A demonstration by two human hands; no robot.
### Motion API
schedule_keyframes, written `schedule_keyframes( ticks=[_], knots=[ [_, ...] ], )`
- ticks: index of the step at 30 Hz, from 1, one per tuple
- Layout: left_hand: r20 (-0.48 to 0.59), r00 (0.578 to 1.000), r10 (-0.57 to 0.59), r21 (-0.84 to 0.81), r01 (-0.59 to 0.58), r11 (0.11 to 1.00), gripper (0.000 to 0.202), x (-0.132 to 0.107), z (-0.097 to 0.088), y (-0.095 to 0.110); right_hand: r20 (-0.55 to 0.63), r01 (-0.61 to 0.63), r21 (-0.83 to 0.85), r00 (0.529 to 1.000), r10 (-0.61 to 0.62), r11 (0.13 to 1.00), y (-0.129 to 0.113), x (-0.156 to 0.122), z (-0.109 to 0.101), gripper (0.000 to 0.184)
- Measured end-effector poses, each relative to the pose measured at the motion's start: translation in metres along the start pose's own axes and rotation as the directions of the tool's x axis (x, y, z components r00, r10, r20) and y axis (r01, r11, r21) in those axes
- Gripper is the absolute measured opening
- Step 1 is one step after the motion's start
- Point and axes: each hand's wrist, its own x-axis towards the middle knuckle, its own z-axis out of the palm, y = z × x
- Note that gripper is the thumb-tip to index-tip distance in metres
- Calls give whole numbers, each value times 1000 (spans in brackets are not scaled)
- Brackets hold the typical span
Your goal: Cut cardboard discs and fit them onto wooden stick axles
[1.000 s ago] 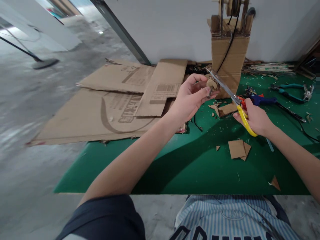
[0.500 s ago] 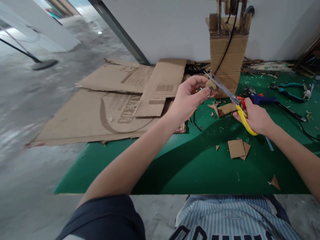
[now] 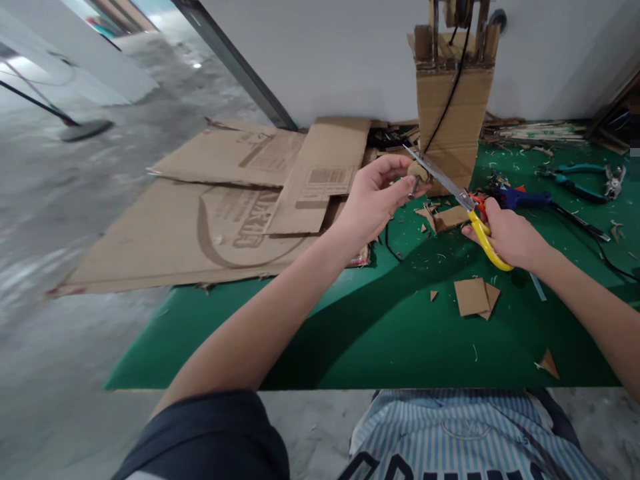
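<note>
My left hand (image 3: 380, 193) pinches a small rounded cardboard piece (image 3: 418, 171) with a thin dark pin or stick (image 3: 414, 188) at it. Through its handles, my right hand (image 3: 510, 233) grips a pair of scissors (image 3: 483, 233) with yellow and red handles. The scissor blades (image 3: 443, 177) point up and left, right beside the cardboard piece; whether they touch it I cannot tell. Below the hands, two small cardboard squares (image 3: 470, 297) overlap on the green table (image 3: 400, 333).
Large flat cardboard sheets (image 3: 165, 233) cover the table's left side. A tall cardboard structure (image 3: 453, 107) with a black cord stands at the back. To the right lie a blue-handled tool (image 3: 525, 199) and teal-handled pliers (image 3: 580, 181). Cardboard scraps (image 3: 550, 363) are scattered about.
The cardboard piece has turned slightly in my left hand, and the pin at it now tilts more. The scissors stay beside it. The whole view has shifted a little.
</note>
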Motion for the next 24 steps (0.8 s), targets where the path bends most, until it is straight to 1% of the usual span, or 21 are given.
schedule_keyframes(
  ticks=[6, 9, 11, 15, 20, 24],
  knots=[
    [-11, 1000, 4, 53, -3, 999, 19, 2, -2, 1, -20, 13, 18, 1000, -13, 1000, 2, 1, 2, 65],
    [-9, 1000, 28, 70, -27, 997, 19, 4, -6, 0, 1, 4, 39, 1000, -4, 999, 2, 3, 4, 64],
    [7, 999, 50, 75, -51, 996, 19, 6, -9, 0, 6, 4, 51, 1000, -4, 999, 3, 3, 5, 63],
    [39, 997, 64, 85, -67, 994, 19, 8, -14, 0, -32, 4, 55, 999, -3, 998, 4, 3, 5, 65],
    [15, 998, 61, 111, -63, 992, 18, 8, -13, 2, -20, 32, 32, 999, -31, 999, 3, 2, 5, 67],
    [4, 998, 61, 128, -61, 990, 17, 8, -15, 0, -16, 28, 18, 999, -27, 999, 3, 1, 6, 68]
  ],
)
